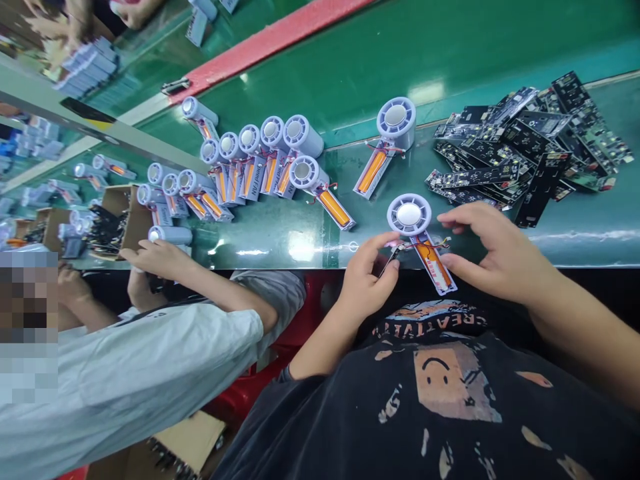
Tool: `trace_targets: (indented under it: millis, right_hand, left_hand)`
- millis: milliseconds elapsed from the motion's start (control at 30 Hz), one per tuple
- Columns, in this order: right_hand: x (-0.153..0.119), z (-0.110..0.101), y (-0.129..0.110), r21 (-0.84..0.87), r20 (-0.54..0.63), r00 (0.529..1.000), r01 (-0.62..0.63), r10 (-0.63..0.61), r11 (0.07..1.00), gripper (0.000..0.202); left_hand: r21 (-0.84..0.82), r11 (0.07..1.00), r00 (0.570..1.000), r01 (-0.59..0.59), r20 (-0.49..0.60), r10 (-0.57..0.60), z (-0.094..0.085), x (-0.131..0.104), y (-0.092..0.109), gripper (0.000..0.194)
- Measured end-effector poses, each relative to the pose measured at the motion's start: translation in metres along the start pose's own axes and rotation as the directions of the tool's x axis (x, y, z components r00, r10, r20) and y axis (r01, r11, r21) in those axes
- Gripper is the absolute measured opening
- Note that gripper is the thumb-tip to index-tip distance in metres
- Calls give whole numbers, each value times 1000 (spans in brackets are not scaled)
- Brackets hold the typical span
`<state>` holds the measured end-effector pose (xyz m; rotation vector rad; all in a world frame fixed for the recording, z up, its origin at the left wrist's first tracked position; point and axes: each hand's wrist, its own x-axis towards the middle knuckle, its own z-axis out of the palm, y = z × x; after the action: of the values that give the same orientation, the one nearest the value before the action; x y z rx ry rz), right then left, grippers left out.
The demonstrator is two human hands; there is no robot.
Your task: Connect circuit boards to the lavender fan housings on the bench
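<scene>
A light purple handheld fan [409, 215] lies at the table's front edge, its open handle showing an orange battery and thin wires and reaching over the edge. At its left, my left hand [370, 277] pinches a small dark circuit board [389, 260] close to the wires. My right hand [493, 257] is on the other side, thumb and fingers apart, the thumb tip near the handle; nothing shows between them. Behind stands another opened fan [397, 119]. A pile of black circuit boards [505, 150] lies at the back right.
Several opened fans [274, 133] stand in a row to the left, one [304, 175] nearer. A person in a light shirt [165, 353] sits at the left, hand over the table beside a cardboard box [131, 223] of dark boards. A red strip [270, 43] runs behind.
</scene>
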<state>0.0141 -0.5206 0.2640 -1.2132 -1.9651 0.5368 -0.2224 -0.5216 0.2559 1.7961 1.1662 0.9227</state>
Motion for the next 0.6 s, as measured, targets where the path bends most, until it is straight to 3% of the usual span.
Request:
trace_targets:
  millis: [100,200,333,433,600]
  right_hand:
    - [-4,-6,4,46,105,991,-87,81,995,18]
    - [-5,-5,1,126,-3,983,-180,182,976,12]
    - [-3,0,-7,324,-124,949,-236,289,916,24]
    - [-1,3,-15,355,-138,957,-193,256,914,21]
    - [1,11,-27,230,-134,987,-54,86,972,15]
  left_hand:
    - [19,999,999,-50,19,50,-4,0,2,39]
    - [45,996,997,-79,28,78,-8,0,5,37]
    - [90,988,989,-127,85,119,-12,0,9,37]
    - [85,981,980,-175,109,166,-13,-1,11,34]
    - [23,981,972,-194,141,189,-8,1,13,40]
